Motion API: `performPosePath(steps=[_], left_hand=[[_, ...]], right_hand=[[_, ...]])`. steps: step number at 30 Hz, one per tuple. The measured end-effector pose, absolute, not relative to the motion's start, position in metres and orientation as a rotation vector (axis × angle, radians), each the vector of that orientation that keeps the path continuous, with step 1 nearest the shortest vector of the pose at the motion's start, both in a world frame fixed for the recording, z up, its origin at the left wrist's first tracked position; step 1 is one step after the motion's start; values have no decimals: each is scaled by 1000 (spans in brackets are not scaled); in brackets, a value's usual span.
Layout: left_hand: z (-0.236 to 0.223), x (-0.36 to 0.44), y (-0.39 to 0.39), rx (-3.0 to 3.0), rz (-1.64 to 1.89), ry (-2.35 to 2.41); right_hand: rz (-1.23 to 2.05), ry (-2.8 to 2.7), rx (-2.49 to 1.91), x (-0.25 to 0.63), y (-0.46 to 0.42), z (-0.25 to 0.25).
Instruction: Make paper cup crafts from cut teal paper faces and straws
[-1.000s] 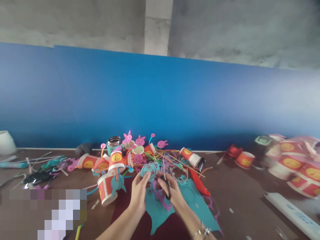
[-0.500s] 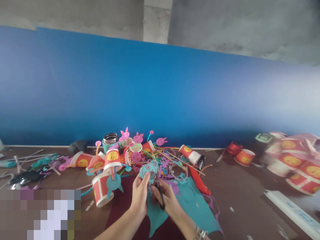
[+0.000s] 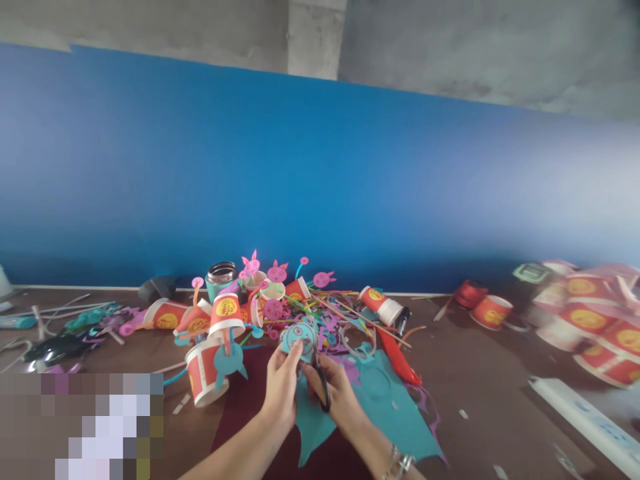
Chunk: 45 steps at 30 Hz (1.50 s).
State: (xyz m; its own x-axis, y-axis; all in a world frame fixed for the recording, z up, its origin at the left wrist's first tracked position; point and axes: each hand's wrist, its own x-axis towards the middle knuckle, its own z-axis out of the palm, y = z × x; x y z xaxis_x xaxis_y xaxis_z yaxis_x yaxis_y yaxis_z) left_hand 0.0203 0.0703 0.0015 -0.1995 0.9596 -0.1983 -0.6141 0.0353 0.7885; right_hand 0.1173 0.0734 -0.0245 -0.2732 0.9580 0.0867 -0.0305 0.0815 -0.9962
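While in left grip [image 3: 283, 381], disc [image 3: 300, 331] foremost

The bare left hand [image 3: 281, 385] is held in a pinch, thumb [image 3: 293, 355] uppermost; the bare right hand [image 3: 341, 390] is curled near it. The bare left forearm [image 3: 245, 437] and bare right forearm [image 3: 371, 437] are angled inward.

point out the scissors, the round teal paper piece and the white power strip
scissors [image 3: 325, 389]: head view, on the black handle
round teal paper piece [image 3: 297, 335]: head view, on its drawn-on surface
white power strip [image 3: 583, 415]: head view, on its top, about midway along the visible length
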Motion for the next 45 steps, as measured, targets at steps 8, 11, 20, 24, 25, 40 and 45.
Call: performPosePath(steps=[8,11,20,24,25,40,45], left_hand=[[2,18,70,532,1526,956],[1,16,73,553,1516,954],[0,13,76,580,1510,958],[1,14,76,563,1535,951],[1,15,76,555,1541,951],[-2,18,73,640,1440,910],[-4,16,75,636,1462,940]], right_hand=[[1366,-1351,-1016,114,72,-21],[1385,-1349,-1024,116,73,-19],[1385,-1337,-1037,120,76,-21],[1394,-1343,-1054,118,74,-16],[1394,-1346,-1061,118,74,-14],[1411,-1365,-970,120,73,-20],[1433,-1362,-1019,119,72,-15]])
